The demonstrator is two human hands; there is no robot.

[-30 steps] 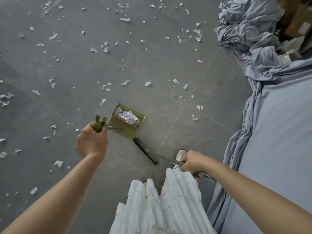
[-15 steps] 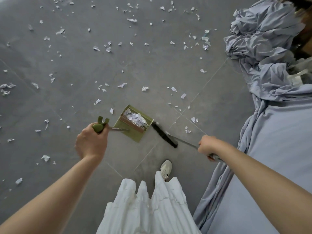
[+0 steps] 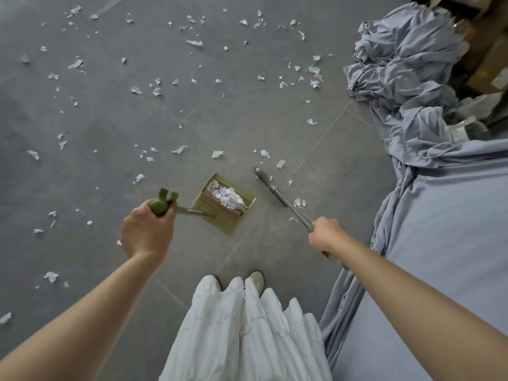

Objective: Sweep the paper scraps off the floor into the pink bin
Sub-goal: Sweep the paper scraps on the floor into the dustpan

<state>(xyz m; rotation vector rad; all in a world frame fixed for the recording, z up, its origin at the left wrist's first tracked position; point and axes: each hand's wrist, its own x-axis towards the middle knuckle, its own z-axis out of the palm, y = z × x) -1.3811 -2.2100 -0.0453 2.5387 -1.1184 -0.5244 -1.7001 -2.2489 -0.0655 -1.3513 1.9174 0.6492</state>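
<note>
Gripping broom handle (image 3: 298,214) in right hand (image 3: 327,235), dustpan handle (image 3: 162,207) in left hand (image 3: 147,232); broom head (image 3: 265,181) just right of green dustpan (image 3: 225,206), scraps (image 3: 299,202) beside head, sweep leftward.

No readable text, labels or numbers anywhere.

A storeroom-like room is suggested by grey floor tiles (image 3: 247,119), heaped sheets (image 3: 398,64) and stacked boxes (image 3: 489,50).
</note>
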